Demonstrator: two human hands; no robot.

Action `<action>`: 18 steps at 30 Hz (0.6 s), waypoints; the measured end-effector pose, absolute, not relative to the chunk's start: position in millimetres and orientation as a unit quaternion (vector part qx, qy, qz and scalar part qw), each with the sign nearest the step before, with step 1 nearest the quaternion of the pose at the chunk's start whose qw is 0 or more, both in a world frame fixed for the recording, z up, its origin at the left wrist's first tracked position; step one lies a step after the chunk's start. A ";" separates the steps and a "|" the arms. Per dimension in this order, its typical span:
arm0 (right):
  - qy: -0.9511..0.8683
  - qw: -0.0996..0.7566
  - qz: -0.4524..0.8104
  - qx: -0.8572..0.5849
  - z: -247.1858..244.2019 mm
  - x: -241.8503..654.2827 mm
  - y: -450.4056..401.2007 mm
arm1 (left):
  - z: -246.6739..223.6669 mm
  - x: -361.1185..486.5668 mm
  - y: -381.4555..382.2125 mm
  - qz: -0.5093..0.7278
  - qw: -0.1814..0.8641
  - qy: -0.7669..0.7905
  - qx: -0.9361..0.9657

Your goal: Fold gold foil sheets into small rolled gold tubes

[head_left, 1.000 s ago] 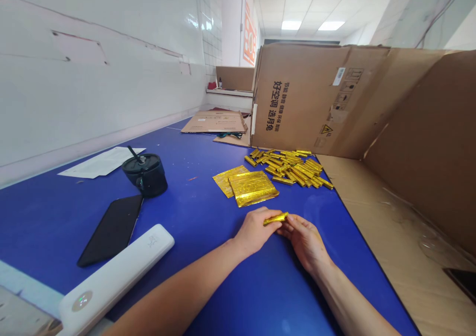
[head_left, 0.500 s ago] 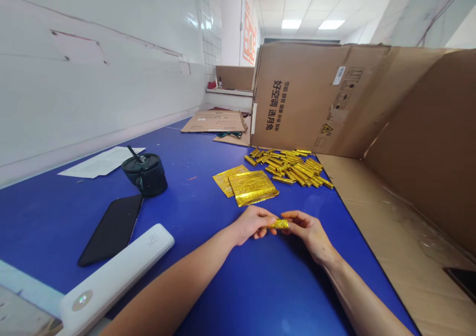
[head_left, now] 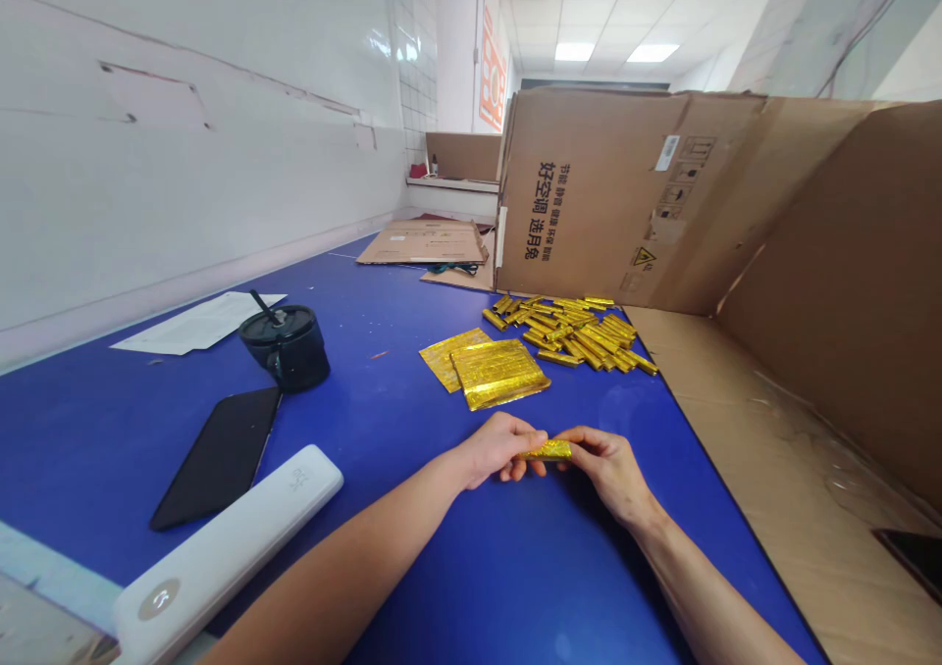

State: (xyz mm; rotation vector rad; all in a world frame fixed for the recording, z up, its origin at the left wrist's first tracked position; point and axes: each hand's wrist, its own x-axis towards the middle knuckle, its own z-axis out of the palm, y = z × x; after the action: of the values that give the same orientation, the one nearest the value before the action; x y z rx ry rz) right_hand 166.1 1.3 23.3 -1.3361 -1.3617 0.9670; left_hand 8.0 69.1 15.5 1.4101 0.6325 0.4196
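Note:
A small roll of gold foil paper (head_left: 553, 450) lies level between my two hands, just above the blue table. My left hand (head_left: 498, 449) grips its left part, thumb on top and fingers below. At the right end, my right hand (head_left: 604, 464) pinches the roll between thumb and fingers. Beyond my hands lies a stack of flat gold foil sheets (head_left: 504, 373), with another gold sheet (head_left: 442, 356) partly beneath it. Farther back to the right is a heap of finished-looking gold rolls (head_left: 581, 332), several of them piled across one another.
On the left stand a dark lidded mug (head_left: 294, 356) with a straw, a black phone (head_left: 221, 454) and a long white device (head_left: 242, 537). Papers (head_left: 195, 322) lie behind the mug. Large cardboard panels (head_left: 603, 194) wall off the back and right; flat cardboard (head_left: 423, 241) rests at the far end.
My right hand's fingers have shifted slightly along the roll, and more of the gold surface shows between my hands. The sheets and heap have stayed in place.

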 end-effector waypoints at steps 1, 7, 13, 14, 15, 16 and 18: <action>-0.555 0.486 0.397 -0.546 23.1 166.1 1.5 | 15.9 8.0 68.9 0.188 0.693 0.286 0.635; -0.469 0.546 0.472 -0.509 17.3 168.5 4.3 | 12.7 9.8 70.9 0.233 0.664 0.311 0.639; -0.481 0.551 0.457 -0.507 15.9 167.9 4.0 | 12.6 12.2 68.9 0.273 0.622 0.326 0.657; -0.486 0.548 0.450 -0.511 16.0 167.3 4.0 | 13.2 12.7 67.9 0.273 0.619 0.325 0.660; -0.489 0.548 0.442 -0.515 16.0 166.6 4.1 | 13.8 13.2 66.9 0.275 0.616 0.324 0.663; -0.490 0.549 0.434 -0.520 15.8 166.0 4.3 | 14.4 13.8 66.0 0.278 0.612 0.323 0.666; -0.490 0.552 0.420 -0.528 15.2 164.8 4.5 | 15.1 14.8 64.5 0.285 0.605 0.323 0.670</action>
State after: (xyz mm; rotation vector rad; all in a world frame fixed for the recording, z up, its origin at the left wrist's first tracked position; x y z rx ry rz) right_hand 164.8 4.5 15.2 -1.2481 -1.1596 0.9922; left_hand 14.8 64.5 15.1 1.5486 0.7465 0.6586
